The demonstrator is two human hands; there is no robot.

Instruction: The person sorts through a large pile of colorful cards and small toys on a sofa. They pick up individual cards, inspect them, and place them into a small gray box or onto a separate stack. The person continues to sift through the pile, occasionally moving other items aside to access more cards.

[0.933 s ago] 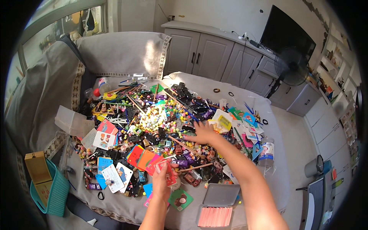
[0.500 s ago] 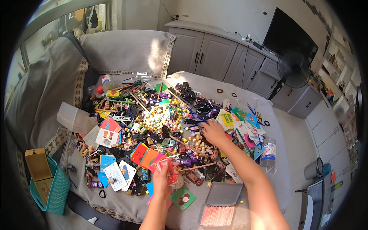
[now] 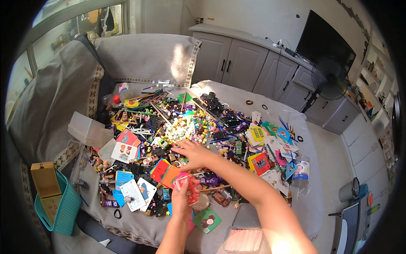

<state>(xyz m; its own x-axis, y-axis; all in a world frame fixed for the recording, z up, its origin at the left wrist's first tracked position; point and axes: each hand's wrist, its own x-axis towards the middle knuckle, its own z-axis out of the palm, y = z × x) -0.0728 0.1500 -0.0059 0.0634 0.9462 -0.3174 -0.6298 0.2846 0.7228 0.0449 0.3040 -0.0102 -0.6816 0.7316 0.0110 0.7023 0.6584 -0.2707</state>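
Note:
My left hand (image 3: 181, 205) is closed around a small stack of red cards (image 3: 193, 196) at the near side of a wide heap of toys. My right hand (image 3: 195, 156) reaches over the middle of the heap with its fingers spread and nothing visible in them. Beneath and left of it lie fanned red and orange cards (image 3: 164, 172). Small colourful figures (image 3: 186, 127) fill the heap's sunlit centre. A green card (image 3: 207, 220) lies just right of my left wrist. Close to my right forearm, a plastic case (image 3: 228, 244) holds a row of pink-edged cards (image 3: 244, 239).
Left stand an open translucent box (image 3: 86, 129) and a teal basket (image 3: 63, 211) with a wooden box (image 3: 45, 180) inside. Scattered cards (image 3: 277, 142) and a clear jar (image 3: 301, 171) lie to the right. Pencils and dark toy pieces are mixed throughout. A fan (image 3: 330, 80) stands beyond the couch.
My right hand has moved left, from the cards at the heap's right side to its middle, and its fingers have spread. My left hand keeps the red cards. The view has shifted slightly.

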